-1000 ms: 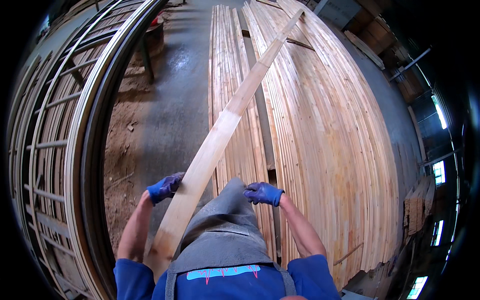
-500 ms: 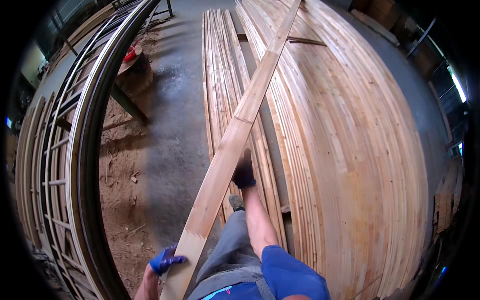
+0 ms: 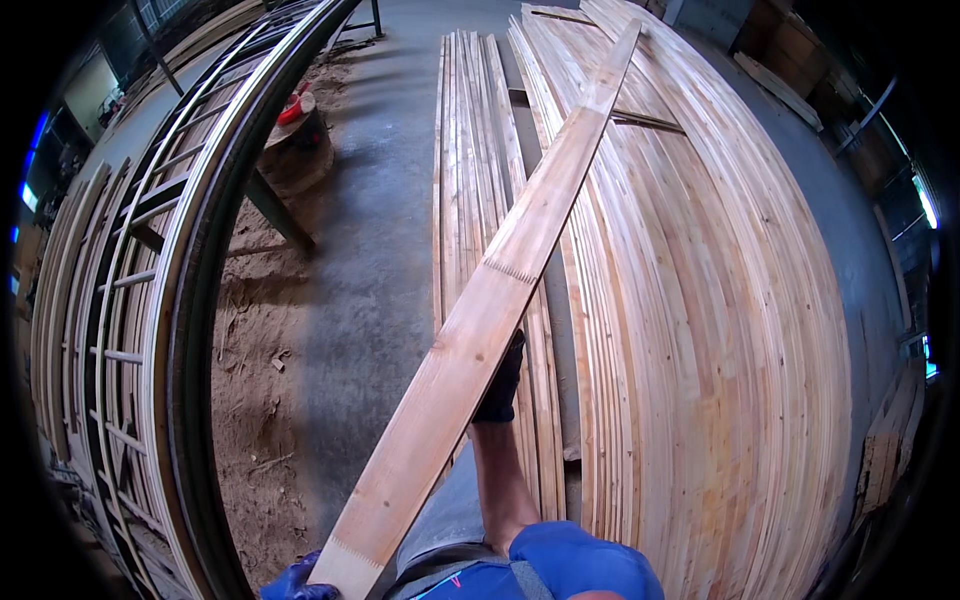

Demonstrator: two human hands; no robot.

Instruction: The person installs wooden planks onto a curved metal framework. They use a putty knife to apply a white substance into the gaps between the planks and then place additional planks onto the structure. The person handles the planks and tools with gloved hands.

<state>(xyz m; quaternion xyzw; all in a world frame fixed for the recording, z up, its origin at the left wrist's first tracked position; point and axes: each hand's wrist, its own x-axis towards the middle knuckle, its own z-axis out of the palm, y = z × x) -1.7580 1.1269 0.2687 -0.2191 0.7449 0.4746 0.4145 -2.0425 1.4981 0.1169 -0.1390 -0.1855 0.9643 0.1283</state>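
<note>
A long pale wooden board (image 3: 460, 340) with zigzag finger joints runs slantwise from near my left side to the far right, over the stacked timber. My left hand (image 3: 296, 580), in a blue-purple glove, is closed on the board's near left edge, partly cut off by the frame. Against the board's right edge, about midway along what shows, is my right hand (image 3: 500, 388) in a dark glove. It holds the board from the side and below, and the board hides part of its fingers.
A large stack of jointed boards (image 3: 720, 380) fills the right side. A narrower pile of strips (image 3: 470, 150) lies beside it on the concrete floor (image 3: 370, 240). On the left stands a long metal roller frame (image 3: 180, 300), with sawdust (image 3: 255, 370) beneath and a red object (image 3: 290, 108) beyond.
The board has come nearer and down to the left, so its far end now shows. My left hand has dropped toward the lower edge with it. The whole view has shifted slightly.
</note>
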